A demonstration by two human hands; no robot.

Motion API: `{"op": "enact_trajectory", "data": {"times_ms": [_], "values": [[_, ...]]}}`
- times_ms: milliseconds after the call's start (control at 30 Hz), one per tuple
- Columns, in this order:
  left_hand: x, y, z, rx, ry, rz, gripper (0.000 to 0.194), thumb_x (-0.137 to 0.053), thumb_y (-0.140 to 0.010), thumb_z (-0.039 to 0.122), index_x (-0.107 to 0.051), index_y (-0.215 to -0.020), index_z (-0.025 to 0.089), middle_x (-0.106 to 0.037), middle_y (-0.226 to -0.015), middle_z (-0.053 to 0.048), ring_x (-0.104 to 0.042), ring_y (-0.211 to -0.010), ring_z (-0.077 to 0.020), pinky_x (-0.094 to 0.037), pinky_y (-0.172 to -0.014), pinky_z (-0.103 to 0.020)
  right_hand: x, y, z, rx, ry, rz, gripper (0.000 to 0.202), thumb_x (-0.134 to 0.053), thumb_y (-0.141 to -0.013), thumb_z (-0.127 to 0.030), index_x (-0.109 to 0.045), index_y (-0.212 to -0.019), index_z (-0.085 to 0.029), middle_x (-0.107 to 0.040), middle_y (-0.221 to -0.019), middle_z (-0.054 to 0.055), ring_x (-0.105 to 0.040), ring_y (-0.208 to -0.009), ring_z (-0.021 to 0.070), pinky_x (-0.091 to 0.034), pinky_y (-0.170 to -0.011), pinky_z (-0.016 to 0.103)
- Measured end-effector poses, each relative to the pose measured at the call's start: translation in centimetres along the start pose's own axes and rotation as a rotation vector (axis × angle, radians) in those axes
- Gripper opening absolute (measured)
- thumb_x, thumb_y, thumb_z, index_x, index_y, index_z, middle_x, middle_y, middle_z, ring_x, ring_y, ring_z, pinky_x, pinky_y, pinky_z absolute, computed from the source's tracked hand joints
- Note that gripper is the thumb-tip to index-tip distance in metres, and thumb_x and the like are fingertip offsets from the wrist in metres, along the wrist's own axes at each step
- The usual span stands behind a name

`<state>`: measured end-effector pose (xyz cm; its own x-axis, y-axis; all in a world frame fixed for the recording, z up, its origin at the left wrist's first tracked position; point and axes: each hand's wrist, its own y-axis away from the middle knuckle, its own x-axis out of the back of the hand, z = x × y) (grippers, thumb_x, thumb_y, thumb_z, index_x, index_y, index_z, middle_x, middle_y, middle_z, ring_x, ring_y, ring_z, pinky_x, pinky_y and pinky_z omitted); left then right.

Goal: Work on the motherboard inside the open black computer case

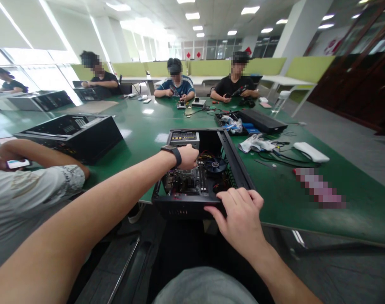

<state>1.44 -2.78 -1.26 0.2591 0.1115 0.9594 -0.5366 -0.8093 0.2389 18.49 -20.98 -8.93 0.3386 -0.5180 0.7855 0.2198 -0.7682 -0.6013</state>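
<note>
An opened black computer case (176, 207) lies on its side at the table's edge in front of me. Inside are a motherboard (188, 182), a black fan (215, 165) and a power supply (183, 138) at the far left corner. My left hand (188, 156), a dark watch on its wrist, reaches in over the board beside the fan. Its fingers are curled down, and their tips and whatever they hold are hidden. My right hand (239, 213) grips the case's near wall at the right corner, thumb outside and fingers over the rim.
Another open black case (85, 137) stands left, beside a person holding a phone (17, 164). White gloves (257, 143), cables, a white pouch (311, 152) and a blurred red packet (321, 188) lie right. Several people work across the green table (306, 219).
</note>
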Motion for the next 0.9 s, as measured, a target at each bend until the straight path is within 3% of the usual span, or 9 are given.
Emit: {"op": "enact_trajectory", "data": {"times_ms": [167,333,433,700,900], "values": [[-1.6,-0.4,2.8,-0.095,-0.121,-0.173,0.03,-0.072,-0.074,0.028,-0.079,-0.1,0.016,-0.076,-0.108,-0.015,-0.069,-0.105,-0.0288,-0.053,-0.089,-0.03,2.2,3.5,-0.9,-0.006,-0.08,0.026,0.02,-0.063,-0.091,-0.043,-0.062,-0.092,-0.022,-0.061,-0.079,0.001,-0.051,-0.082,0.0199,-0.028,-0.089,0.041],[-3.3,-1.2,3.7,-0.041,-0.102,-0.238,0.042,-0.079,-0.069,0.029,-0.078,-0.108,0.013,-0.076,-0.111,-0.018,-0.071,-0.103,-0.0301,-0.056,-0.084,-0.03,2.4,4.1,-0.9,-0.006,-0.097,0.024,0.021,-0.063,-0.091,-0.043,-0.062,-0.092,-0.023,-0.06,-0.079,0.001,-0.051,-0.082,0.0199,-0.029,-0.088,0.041],[-3.6,-1.6,3.8,-0.024,-0.141,-0.31,0.056,-0.087,-0.058,0.029,-0.077,-0.11,0.012,-0.075,-0.112,-0.019,-0.07,-0.105,-0.0321,-0.056,-0.087,-0.031,2.3,4.0,-0.9,-0.003,-0.091,0.031,0.021,-0.063,-0.091,-0.044,-0.061,-0.093,-0.023,-0.06,-0.079,0.001,-0.051,-0.082,0.02,-0.029,-0.088,0.041],[-4.2,-2.7,3.2,0.035,-0.114,-0.289,0.063,-0.091,-0.053,0.032,-0.077,-0.112,0.013,-0.074,-0.115,-0.019,-0.071,-0.104,-0.032,-0.057,-0.085,-0.031,2.3,4.2,-0.8,0.003,-0.069,0.027,0.021,-0.063,-0.091,-0.044,-0.06,-0.093,-0.023,-0.06,-0.078,0.001,-0.05,-0.082,0.0204,-0.029,-0.088,0.042],[-4.2,-2.9,3.1,0.045,-0.104,-0.318,0.056,-0.092,-0.051,0.026,-0.08,-0.104,0.014,-0.076,-0.111,-0.018,-0.07,-0.104,-0.0326,-0.055,-0.089,-0.031,2.1,4.2,-0.8,0.005,-0.066,0.029,0.021,-0.064,-0.091,-0.044,-0.059,-0.095,-0.023,-0.06,-0.079,0.0,-0.05,-0.084,0.0202,-0.029,-0.089,0.042]]}}
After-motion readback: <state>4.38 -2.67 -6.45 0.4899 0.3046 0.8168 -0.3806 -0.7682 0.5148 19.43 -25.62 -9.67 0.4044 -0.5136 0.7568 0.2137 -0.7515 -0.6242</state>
